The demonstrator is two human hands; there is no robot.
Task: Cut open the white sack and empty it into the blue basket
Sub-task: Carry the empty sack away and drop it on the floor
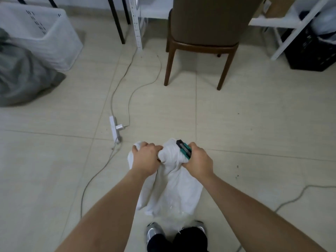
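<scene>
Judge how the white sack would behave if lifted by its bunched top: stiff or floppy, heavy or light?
Probably floppy: the white sack creases and bunches where the left hand and right hand grip it. It looks fairly light, since its body sags flat rather than bulging. The woven fabric may slip, as the right hand also holds a utility knife.

tiled floor [236, 110] | power strip [114, 130] | chair [201, 42] | grey bag [21, 77]
</scene>
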